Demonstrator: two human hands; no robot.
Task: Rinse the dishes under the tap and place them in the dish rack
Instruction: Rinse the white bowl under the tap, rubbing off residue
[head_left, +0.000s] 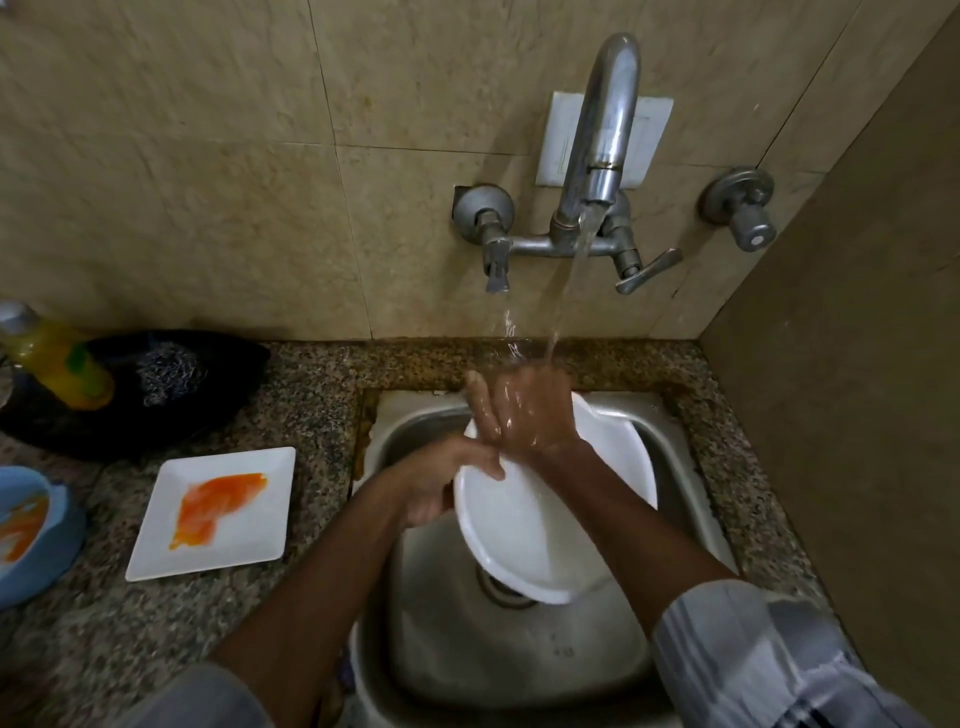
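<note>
Speckled granite counter around steel sink; beige tiled wall behind, wall tap running. White plate tilted over sink, under the stream. Left hand gripping plate's left rim. Right hand open, flat on plate's upper face, water striking its back. Risk: wet rim slipping from a one-handed grip, plate dropping onto drain; splash over back ledge from water hitting hand. Square plate with orange smear waiting on counter, left of sink; blue bowl at left edge, also soiled. Dish rack not in view.
</note>
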